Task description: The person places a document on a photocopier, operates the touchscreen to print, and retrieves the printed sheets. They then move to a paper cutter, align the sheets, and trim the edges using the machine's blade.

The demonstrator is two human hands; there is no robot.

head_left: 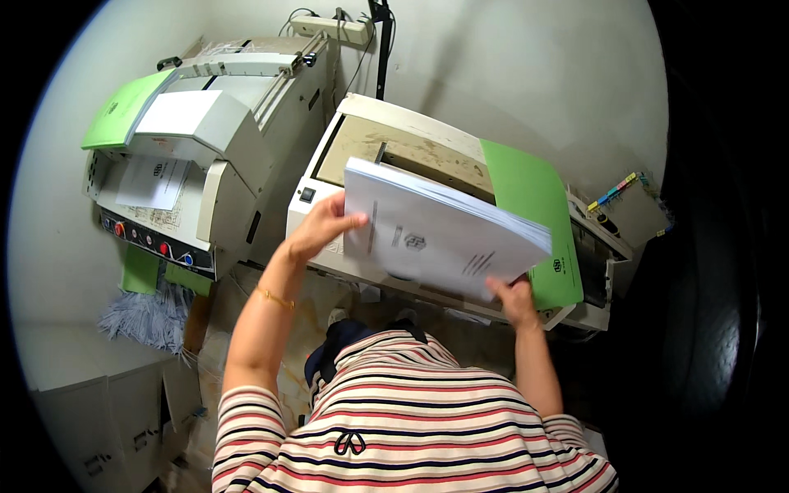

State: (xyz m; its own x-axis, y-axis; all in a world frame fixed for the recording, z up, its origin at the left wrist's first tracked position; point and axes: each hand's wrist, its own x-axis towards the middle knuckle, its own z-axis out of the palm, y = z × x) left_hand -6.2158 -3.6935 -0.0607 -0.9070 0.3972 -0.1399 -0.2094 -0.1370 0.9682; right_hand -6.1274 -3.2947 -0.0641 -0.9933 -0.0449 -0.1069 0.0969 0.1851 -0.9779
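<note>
A thick stack of white printed paper (444, 234) is held tilted between my two hands, above a beige machine (411, 123) with a long slot in its top. My left hand (325, 226) grips the stack's left edge, thumb on the front sheet. At the lower right corner my right hand (514, 300) is closed on the stack, its fingers partly hidden behind the paper. Just right of the stack, a green printed cover sheet (534, 189) lies over the machine's right end and bends down its front.
At left stands a paper cutter (234, 131) with a green booklet (123, 111) and white sheets on it, and colored buttons (152, 242) in front. Shredded paper strips (148, 320) lie below. A power strip (333, 30) is on the wall; wrapped bundles (123, 411) stand lower left.
</note>
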